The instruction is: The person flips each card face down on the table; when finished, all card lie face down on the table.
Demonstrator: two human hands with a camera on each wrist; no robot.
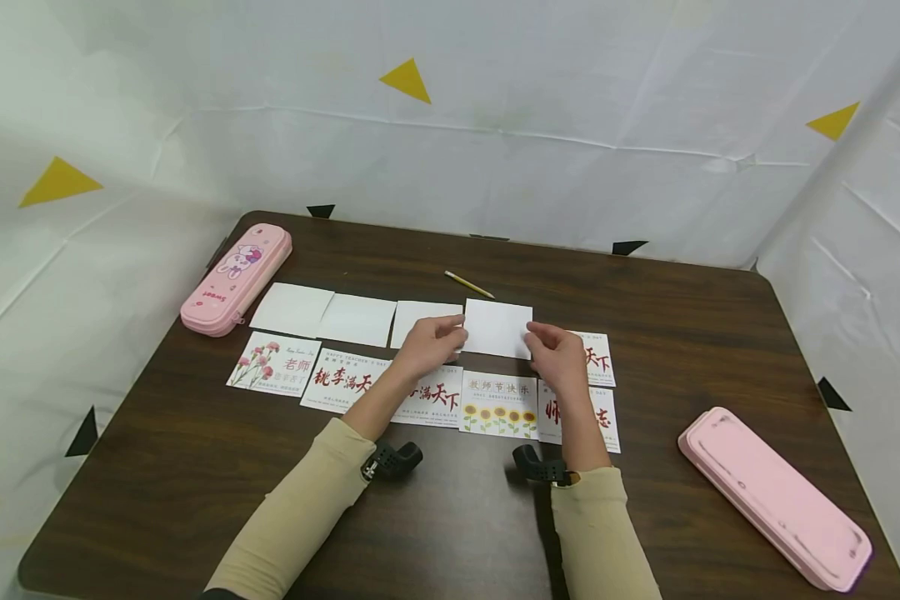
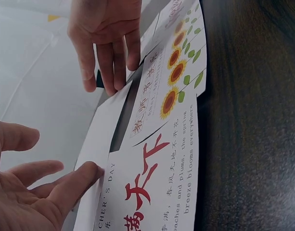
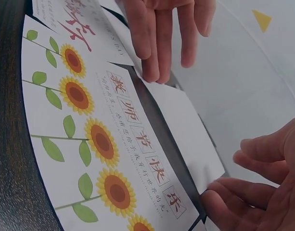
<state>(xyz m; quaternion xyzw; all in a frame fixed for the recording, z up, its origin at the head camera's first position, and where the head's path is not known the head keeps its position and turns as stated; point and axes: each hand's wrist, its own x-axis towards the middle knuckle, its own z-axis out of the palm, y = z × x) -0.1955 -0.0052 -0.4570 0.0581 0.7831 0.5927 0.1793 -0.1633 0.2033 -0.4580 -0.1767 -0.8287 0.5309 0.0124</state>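
A blank white card (image 1: 498, 327) lies in the back row, between my two hands in the head view. My left hand (image 1: 429, 343) is at its left edge, fingertips right at the border with the neighbouring blank card (image 1: 412, 315). At the opposite edge is my right hand (image 1: 558, 357), its fingertips by the card's side. In the right wrist view, the fingers of both hands are loosely extended, with nothing pinched between them. Just in front lies a sunflower card (image 3: 101, 139), and my right forearm partly covers a card with red lettering (image 1: 603, 421).
Two more blank cards (image 1: 292, 310) (image 1: 357, 319) continue the back row leftward. Front-row printed cards include a carnation card (image 1: 273, 364). A pink pencil case (image 1: 236, 279) stands back left, another pink case (image 1: 776, 500) front right. Behind the cards lies a pencil (image 1: 469, 284).
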